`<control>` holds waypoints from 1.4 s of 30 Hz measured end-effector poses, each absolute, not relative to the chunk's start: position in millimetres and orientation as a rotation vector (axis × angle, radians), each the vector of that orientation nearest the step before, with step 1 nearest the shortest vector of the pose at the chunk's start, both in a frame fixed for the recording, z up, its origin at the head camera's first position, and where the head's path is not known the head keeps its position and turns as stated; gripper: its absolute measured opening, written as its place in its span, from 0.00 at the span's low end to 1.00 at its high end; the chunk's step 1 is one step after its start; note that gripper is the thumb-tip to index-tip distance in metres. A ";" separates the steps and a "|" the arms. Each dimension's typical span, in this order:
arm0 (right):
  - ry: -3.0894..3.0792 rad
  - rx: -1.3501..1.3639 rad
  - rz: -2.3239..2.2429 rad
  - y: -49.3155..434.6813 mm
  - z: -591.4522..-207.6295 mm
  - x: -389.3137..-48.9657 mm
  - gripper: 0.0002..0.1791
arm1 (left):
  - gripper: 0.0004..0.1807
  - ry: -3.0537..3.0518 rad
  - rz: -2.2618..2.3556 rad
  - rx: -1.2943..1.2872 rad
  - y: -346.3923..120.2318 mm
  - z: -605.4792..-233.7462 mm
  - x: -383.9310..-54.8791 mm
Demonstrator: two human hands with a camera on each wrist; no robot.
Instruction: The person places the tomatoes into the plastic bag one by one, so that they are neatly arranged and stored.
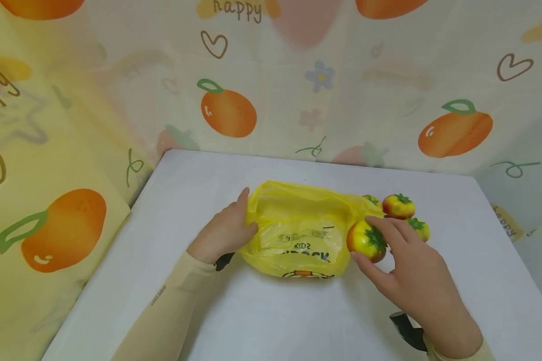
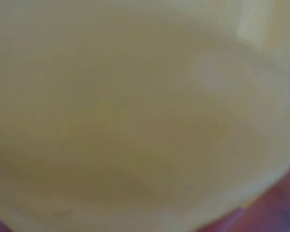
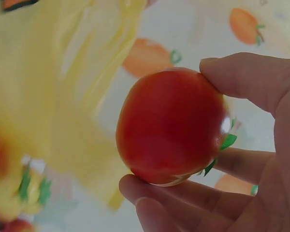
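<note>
A yellow plastic bag with upside-down printing stands open on the table. My left hand grips the left edge of its mouth, thumb toward the opening. The blurred, pale yellow bag fills the left wrist view, with bits of finger at the bottom corners. My right hand pinches a red-and-yellow tomato with a green leafy top, right at the bag's right edge. In the right wrist view the tomato's smooth red side shows between thumb and fingertips.
Behind my right hand lie more tomatoes, partly hidden by the bag and fingers. All sit on a white table. A fruit-printed cloth hangs along the table's back and left.
</note>
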State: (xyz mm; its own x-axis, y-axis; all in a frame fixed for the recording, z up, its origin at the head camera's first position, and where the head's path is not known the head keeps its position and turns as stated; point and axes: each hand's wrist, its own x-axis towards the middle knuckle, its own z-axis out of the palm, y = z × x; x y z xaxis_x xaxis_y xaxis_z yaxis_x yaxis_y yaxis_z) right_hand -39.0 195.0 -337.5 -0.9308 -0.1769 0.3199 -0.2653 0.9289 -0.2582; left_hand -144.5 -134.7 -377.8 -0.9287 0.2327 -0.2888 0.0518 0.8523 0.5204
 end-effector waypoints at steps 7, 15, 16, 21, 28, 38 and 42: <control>-2.841 0.462 0.563 155.6 -338.8 -69.6 0.39 | 0.46 2.700 0.738 0.227 -133.8 -378.8 -144.0; -2.959 0.545 0.537 112.1 -350.7 -105.0 0.40 | 0.45 2.729 0.714 0.268 -129.3 -380.8 -143.6; -2.969 0.551 0.520 107.6 -351.5 -109.1 0.40 | 0.45 2.735 0.706 0.276 -128.9 -380.8 -143.9; -2.995 0.610 0.505 88.1 -353.6 -128.0 0.39 | 0.45 2.758 0.668 0.293 -128.5 -379.1 -144.7; -3.063 0.664 0.444 71.2 -359.8 -150.0 0.38 | 0.46 2.740 0.669 0.262 -127.7 -376.8 -144.3; -3.158 0.664 0.385 57.9 -374.1 -166.7 0.38 | 0.45 2.747 0.648 0.266 -128.9 -380.6 -144.1; -3.214 0.656 0.337 52.9 -378.3 -171.0 0.40 | 0.45 2.751 0.639 0.274 -128.5 -381.7 -143.9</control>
